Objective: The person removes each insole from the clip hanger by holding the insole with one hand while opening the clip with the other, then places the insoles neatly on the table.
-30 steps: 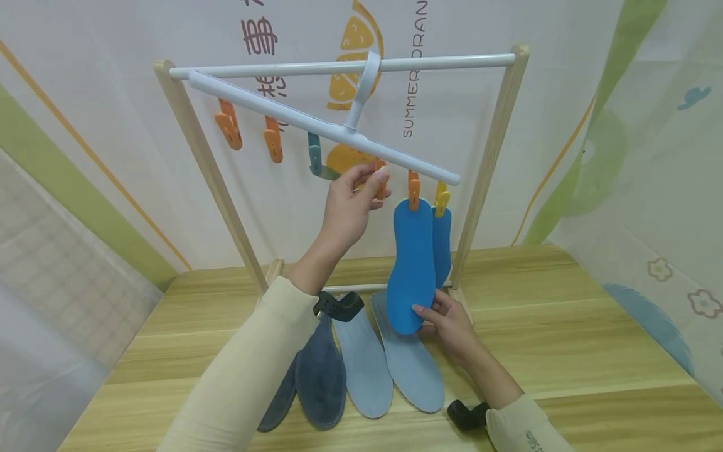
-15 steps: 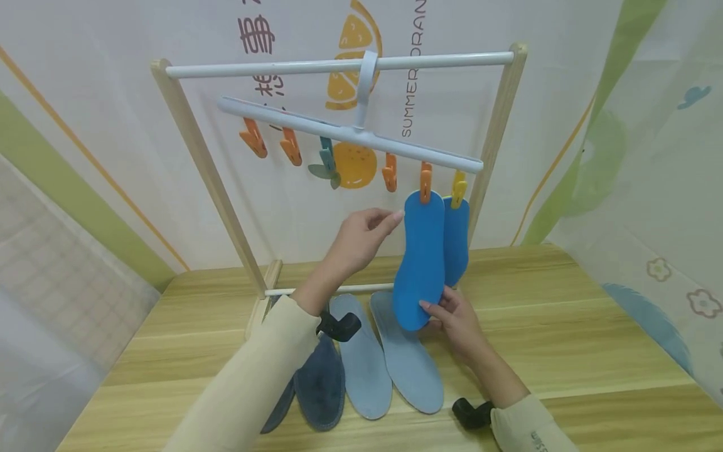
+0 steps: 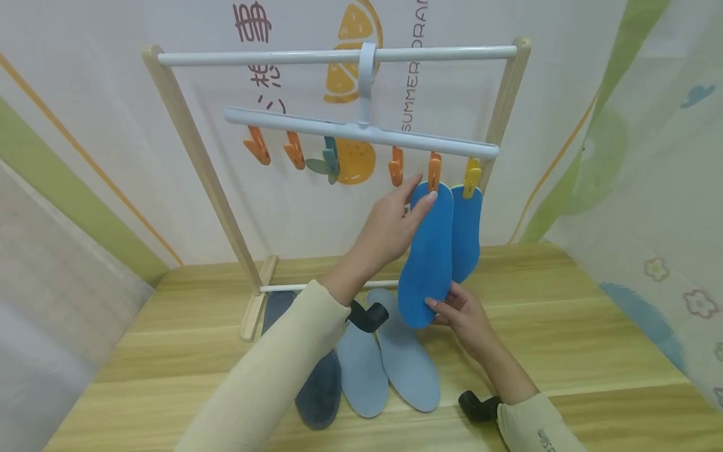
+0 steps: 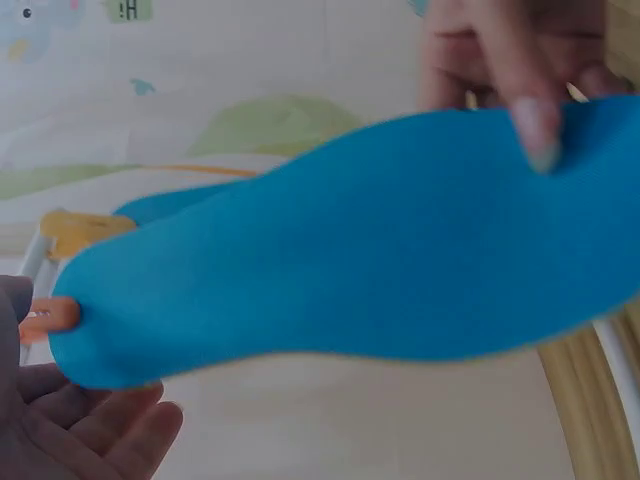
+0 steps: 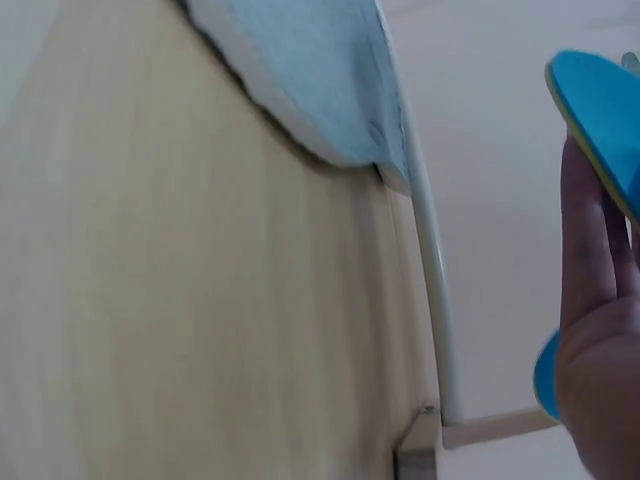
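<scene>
A blue insole [image 3: 430, 251] hangs from an orange clothespin [image 3: 434, 172] on a white clip hanger [image 3: 361, 132]. My right hand [image 3: 465, 320] pinches its lower end, thumb in front and fingers behind. At its upper end, my left hand [image 3: 390, 226] reaches around the edge. In the left wrist view, that hand's fingers [image 4: 130, 425] are spread by the insole's underside and nothing is gripped. Behind hangs a second blue insole [image 3: 466, 232], from a yellow clothespin [image 3: 472, 178]. Another orange clothespin [image 3: 396, 166] hangs just above my left hand.
The hanger hooks over the white rod of a wooden-sided rack [image 3: 198, 169]. Two light grey insoles [image 3: 409, 364] and dark ones [image 3: 319, 395] lie on the wooden table [image 3: 542, 326], partly under my left arm. Further orange clothespins [image 3: 257, 145] and a teal clothespin [image 3: 331, 155] hang leftward.
My left hand let go of the middle orange clothespin, dropped, then moved right to the insole's top. The hanger swung closer to level, its right end rising. My right hand kept its pinch.
</scene>
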Available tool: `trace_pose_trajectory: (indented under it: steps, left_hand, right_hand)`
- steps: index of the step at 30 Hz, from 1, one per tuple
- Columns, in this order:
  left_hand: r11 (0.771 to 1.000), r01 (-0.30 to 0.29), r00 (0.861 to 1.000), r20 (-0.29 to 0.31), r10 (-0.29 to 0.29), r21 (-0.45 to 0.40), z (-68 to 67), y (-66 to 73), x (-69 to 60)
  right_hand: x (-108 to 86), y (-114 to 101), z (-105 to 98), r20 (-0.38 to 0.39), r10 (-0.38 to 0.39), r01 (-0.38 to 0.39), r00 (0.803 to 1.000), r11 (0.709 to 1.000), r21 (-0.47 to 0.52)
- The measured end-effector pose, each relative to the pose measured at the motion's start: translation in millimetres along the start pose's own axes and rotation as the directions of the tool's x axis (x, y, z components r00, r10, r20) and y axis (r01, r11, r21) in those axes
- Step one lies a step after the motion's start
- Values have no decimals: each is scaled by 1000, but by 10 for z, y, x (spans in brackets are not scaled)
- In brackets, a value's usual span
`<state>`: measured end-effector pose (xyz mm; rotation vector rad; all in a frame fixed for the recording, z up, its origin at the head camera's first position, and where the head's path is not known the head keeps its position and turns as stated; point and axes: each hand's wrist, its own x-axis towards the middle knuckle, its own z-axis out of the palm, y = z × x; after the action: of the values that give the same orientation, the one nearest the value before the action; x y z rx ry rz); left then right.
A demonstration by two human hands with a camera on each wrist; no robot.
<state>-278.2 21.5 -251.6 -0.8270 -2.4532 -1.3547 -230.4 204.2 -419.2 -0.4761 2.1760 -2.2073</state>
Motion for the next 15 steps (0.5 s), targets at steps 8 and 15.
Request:
trace_pose_trajectory:
  steps: [8, 15]
  left_hand:
    - [992, 50, 999, -10, -52, -114, -34, 149, 139]
    - [959, 33, 995, -80, -58, -280, -48, 175, 247]
  right_hand:
    - [-22, -22, -96, 105, -24, 27, 994, 999, -29]
    - [-61, -21, -150, 123, 2, 4, 992, 999, -49]
